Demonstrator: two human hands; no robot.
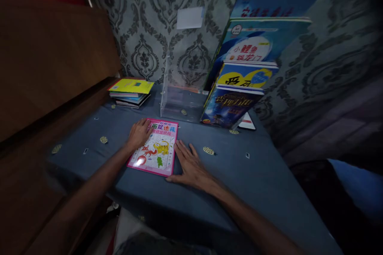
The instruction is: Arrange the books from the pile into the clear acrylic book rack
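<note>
A thin pink picture book (157, 150) with cartoon animals on its cover lies flat on the blue cloth of the table (227, 175). My left hand (139, 132) rests on the book's upper left corner, fingers curled loosely over the edge. My right hand (189, 165) lies flat on the cloth against the book's right edge, fingers stretched out and slightly apart. Neither hand lifts the book.
A small stack of books with a yellow cover (131, 92) sits at the back left. A clear plastic stand (179, 101) stands behind the pink book. Several larger books (242, 83) lean against the patterned wall at the right. A wooden board (50, 59) borders the left.
</note>
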